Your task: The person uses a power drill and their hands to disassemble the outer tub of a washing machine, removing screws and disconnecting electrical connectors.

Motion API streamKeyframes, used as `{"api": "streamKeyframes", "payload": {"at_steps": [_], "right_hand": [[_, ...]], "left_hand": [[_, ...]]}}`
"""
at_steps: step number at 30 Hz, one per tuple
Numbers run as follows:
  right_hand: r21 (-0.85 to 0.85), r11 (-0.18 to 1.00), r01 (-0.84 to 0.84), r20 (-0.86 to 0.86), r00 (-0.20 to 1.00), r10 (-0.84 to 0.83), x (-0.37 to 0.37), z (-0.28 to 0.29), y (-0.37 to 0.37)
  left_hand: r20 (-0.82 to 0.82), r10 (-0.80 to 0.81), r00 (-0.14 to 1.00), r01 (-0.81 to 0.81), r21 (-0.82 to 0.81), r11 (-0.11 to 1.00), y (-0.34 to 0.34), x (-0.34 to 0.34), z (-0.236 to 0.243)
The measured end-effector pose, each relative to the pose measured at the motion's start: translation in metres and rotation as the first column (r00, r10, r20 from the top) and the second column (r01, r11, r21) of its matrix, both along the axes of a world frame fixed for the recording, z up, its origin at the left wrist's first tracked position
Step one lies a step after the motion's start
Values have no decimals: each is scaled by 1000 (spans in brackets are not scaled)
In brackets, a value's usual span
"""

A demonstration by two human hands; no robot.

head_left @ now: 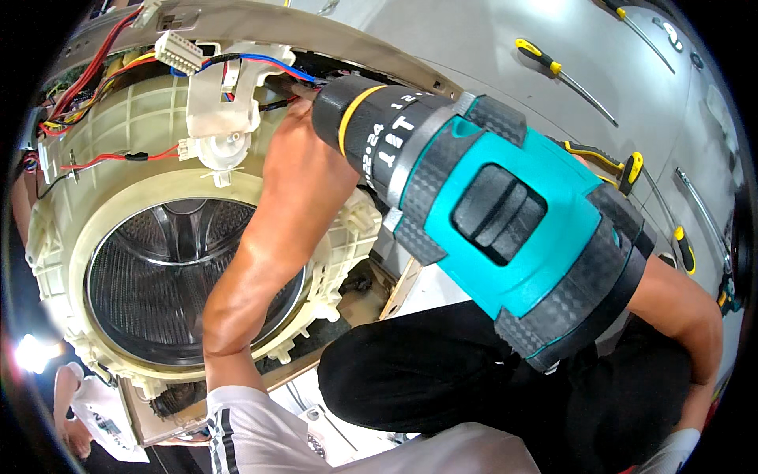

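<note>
A teal and black cordless drill (pixel 521 221) fills the middle of the view, its chuck end toward the upper left. My right hand (pixel 654 286) grips it from the far side, so the drill body hides most of the fingers. My left arm stretches across a washing machine's cream plastic tub (pixel 134 118). Near the tub's upper right edge, beside the chuck, is my left hand (pixel 298 118); its fingers are largely hidden. Inside the tub's round opening shows a metal drum (pixel 158 292). A white plastic part (pixel 223 150) with a red wire sits on top of the tub.
Coloured wires with a white connector (pixel 179 53) run along the machine's metal frame (pixel 339 31). Yellow and black screwdrivers (pixel 557 69), pliers (pixel 592 154) and a metal ratchet tool (pixel 703 209) lie on the grey floor. Another person's white shirt (pixel 106 419) shows at lower left, near a bright light.
</note>
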State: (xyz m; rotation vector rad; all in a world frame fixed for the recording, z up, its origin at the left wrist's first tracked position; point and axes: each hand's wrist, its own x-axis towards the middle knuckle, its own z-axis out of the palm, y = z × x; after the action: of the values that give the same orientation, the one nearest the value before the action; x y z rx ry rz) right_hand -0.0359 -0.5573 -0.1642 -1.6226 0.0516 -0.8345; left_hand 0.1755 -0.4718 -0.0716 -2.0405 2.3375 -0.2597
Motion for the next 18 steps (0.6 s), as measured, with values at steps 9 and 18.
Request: {"api": "streamKeyframes", "payload": {"at_steps": [9,18], "right_hand": [[108,992,-71,2,997,71,-1,5,-1],[15,998,-59,-57,997,60,-3,8,-4]], "left_hand": [[80,-17,997,13,46,999,-2,1,-2],[278,-63,958,40,90,995,-2,-2,1]]}}
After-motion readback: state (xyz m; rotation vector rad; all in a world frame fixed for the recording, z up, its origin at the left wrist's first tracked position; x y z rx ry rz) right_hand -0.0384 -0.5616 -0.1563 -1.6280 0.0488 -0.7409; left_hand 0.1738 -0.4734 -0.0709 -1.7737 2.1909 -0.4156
